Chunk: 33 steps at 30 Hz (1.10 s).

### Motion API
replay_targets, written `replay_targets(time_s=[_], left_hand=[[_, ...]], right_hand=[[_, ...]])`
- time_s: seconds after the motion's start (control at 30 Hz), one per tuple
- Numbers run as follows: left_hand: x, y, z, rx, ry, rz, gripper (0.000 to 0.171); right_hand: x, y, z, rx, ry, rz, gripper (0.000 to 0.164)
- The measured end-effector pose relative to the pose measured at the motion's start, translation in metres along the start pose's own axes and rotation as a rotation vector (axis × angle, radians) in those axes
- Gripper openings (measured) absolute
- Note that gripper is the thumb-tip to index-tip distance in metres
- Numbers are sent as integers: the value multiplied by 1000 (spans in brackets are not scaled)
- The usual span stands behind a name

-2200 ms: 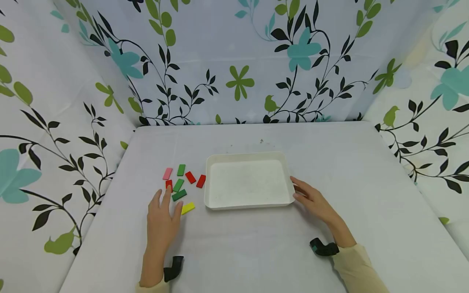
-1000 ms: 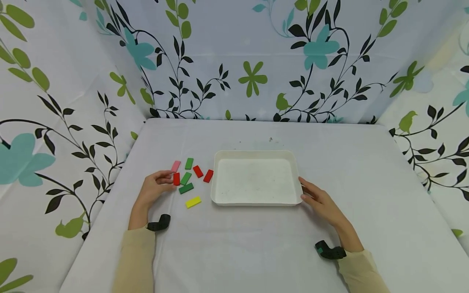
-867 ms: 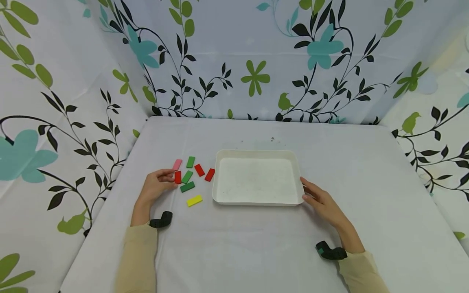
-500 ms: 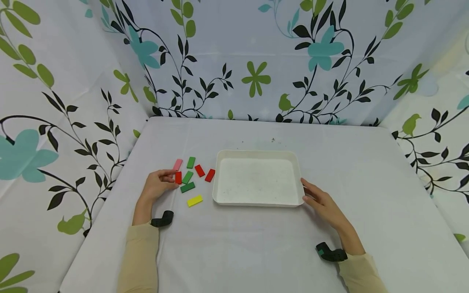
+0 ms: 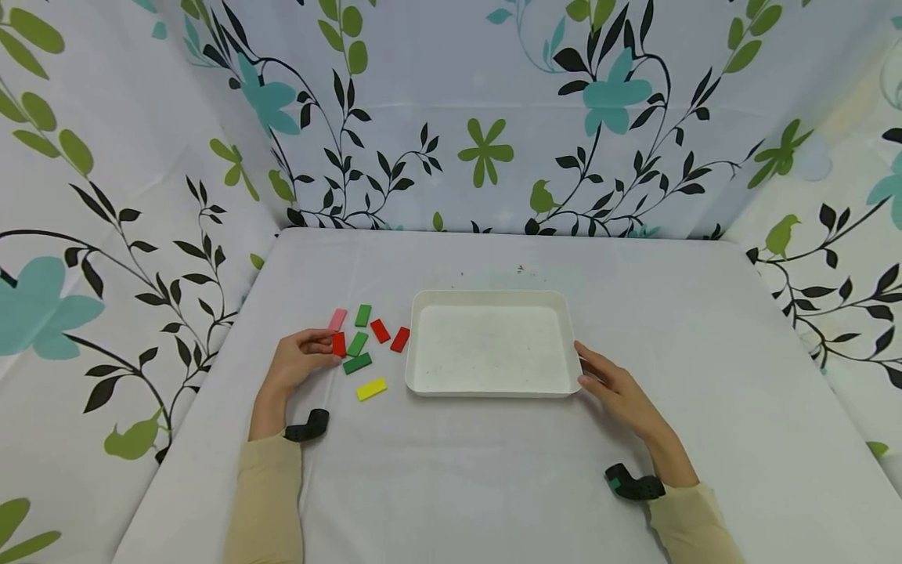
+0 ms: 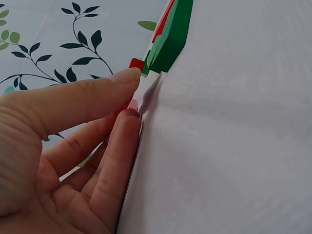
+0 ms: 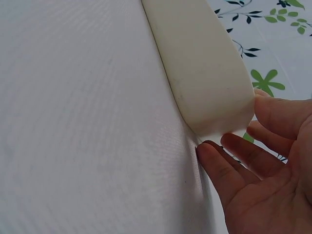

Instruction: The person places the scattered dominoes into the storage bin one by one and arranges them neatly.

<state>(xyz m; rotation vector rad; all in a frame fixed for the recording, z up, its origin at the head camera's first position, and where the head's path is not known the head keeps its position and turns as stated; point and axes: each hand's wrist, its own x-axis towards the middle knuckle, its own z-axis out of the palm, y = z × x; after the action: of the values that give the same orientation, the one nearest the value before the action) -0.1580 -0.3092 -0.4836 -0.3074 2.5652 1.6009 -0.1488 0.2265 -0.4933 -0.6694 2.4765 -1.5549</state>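
My left hand (image 5: 299, 360) comes in from the left and pinches a small red block (image 5: 339, 345) between thumb and fingers. In the left wrist view the thumb (image 6: 127, 83) overlaps part of that red block (image 6: 137, 64). Close around it lie a pink block (image 5: 337, 319), three green blocks (image 5: 357, 363), two more red ones (image 5: 380, 330) and a yellow block (image 5: 371, 389). At the right end of the white tray (image 5: 493, 388), my right hand (image 5: 618, 392) touches the outer wall with loosely extended fingers; the right wrist view shows its fingertips at the tray's corner (image 7: 219, 109).
A white cloth covers the table (image 5: 479, 486), with a few dark specks (image 5: 521, 269) behind the tray. Curtains (image 5: 423, 94) with a leaf and flower print stand behind and on both sides. Each wrist wears a black camera mount (image 5: 308, 426).
From above the blocks, my left hand has turned and settled at the red block's left side, its fingers closing on it. The right hand has stayed at the tray's end.
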Motion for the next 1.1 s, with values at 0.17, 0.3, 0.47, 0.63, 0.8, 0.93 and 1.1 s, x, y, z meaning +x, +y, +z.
replay_targets(time_s=[0.17, 0.3, 0.47, 0.63, 0.8, 0.93, 1.1], left_hand=[[1, -2, 1, -47, 5, -19, 59], [1, -2, 1, -79, 14, -26, 59], [-1, 4, 0, -112, 36, -4, 59], [-2, 21, 3, -209, 44, 36, 61], [-4, 44, 10, -281, 15, 91, 59], [-2, 68, 21, -286, -4, 132, 56], [2, 99, 42, -277, -40, 167, 54]], right_hand=[[0, -1, 1, 0, -3, -22, 56], [0, -2, 0, 6, -8, -28, 56], [0, -2, -1, 13, -6, -14, 56], [1, 0, -1, 21, -4, -30, 56], [1, 1, -1, 26, -6, -24, 56], [2, 2, -1, 27, -4, -20, 56], [2, 3, -1, 30, -1, -16, 56]])
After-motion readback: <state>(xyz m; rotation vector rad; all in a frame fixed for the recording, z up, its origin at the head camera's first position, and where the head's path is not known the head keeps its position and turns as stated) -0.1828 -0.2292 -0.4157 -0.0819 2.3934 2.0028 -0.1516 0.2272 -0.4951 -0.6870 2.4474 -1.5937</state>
